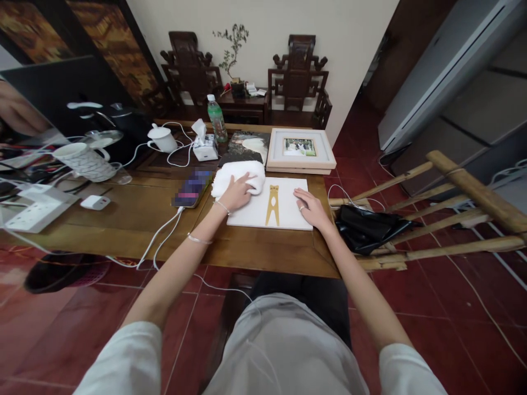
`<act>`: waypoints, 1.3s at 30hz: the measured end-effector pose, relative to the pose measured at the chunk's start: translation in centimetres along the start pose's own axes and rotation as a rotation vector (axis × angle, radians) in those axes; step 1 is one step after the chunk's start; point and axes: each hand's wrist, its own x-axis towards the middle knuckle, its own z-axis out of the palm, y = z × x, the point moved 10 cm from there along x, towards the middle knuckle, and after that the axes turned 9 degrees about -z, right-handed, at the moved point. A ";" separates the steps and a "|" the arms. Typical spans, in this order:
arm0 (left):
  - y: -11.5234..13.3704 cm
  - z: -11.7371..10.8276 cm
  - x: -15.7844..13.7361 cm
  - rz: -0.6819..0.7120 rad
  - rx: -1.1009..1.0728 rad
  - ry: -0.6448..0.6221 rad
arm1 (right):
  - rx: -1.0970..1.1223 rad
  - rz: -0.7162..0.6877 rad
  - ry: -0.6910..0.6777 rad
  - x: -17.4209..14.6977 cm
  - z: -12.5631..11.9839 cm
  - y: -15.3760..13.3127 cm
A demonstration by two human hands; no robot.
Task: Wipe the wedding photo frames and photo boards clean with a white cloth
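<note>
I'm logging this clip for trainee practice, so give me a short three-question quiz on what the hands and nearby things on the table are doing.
1. True or false: the left hand rests on the white towel.
2. What does the right hand press flat on?
A. the framed photo
B. the white board
C. the black bag
3. Fill in: the phone lies just to the ____ of the towel, with a white cable plugged into it.

Key
1. True; the palm lies on the folded towel.
2. B; the white board bears a yellow clothespin figure. The framed photo lies beyond it, and the black bag sits off the table's edge on the bamboo rack.
3. left
</note>
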 end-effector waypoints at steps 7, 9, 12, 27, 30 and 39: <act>4.6 -0.5 -11.2 0.149 -0.013 -0.074 | 0.002 0.005 0.007 0.0 0.1 0.0; 6.0 -0.5 -14.4 0.189 -0.023 -0.120 | -0.003 0.000 0.006 0.0 0.1 0.0; 6.8 -0.3 -16.5 0.197 -0.035 -0.176 | -0.005 -0.001 0.010 0.0 0.1 0.0; 1.0 -1.5 -2.1 0.070 0.008 -0.075 | -0.022 -0.008 -0.043 0.1 0.3 -0.5; 0.9 -0.9 -2.3 0.022 0.035 -0.061 | -0.031 0.017 -0.041 0.0 0.3 -0.4; 4.5 0.1 -8.7 0.104 -0.008 -0.085 | -0.088 0.011 -0.176 0.0 1.1 0.9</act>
